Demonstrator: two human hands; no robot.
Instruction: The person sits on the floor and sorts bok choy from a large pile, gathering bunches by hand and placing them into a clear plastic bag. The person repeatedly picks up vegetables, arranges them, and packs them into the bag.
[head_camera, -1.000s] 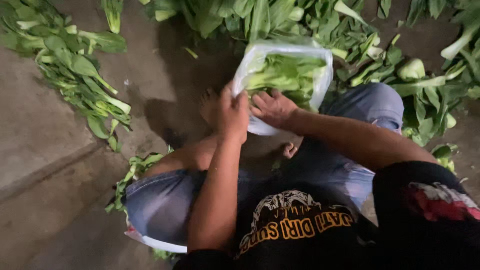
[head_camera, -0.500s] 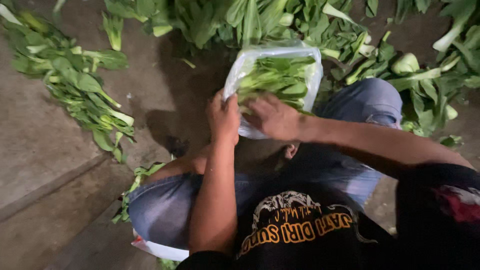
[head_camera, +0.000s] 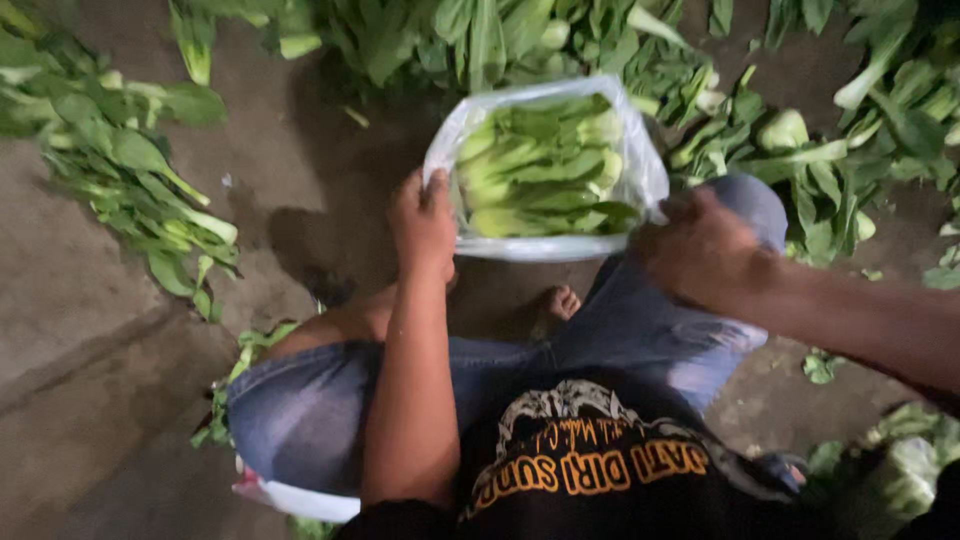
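Observation:
A clear plastic bag (head_camera: 640, 170) stands open on the ground in front of my knees, packed with green leafy vegetables with pale stalks (head_camera: 540, 170). My left hand (head_camera: 423, 225) grips the bag's left rim. My right hand (head_camera: 705, 250) is at the bag's right edge, fingers curled, blurred; whether it pinches the plastic is unclear. I sit low, knees apart in blue denim shorts, one bare foot (head_camera: 555, 303) under the bag.
Loose leafy greens lie in a row at the left (head_camera: 140, 190), in a heap across the back (head_camera: 480, 35) and at the right (head_camera: 850, 150). More greens lie by my left thigh (head_camera: 235, 370). The ground is bare concrete with a shallow step (head_camera: 90, 360).
My right hand has come off the bag's front rim and swung out to its right edge. The bag's mouth is held wider. The left hand keeps its grip.

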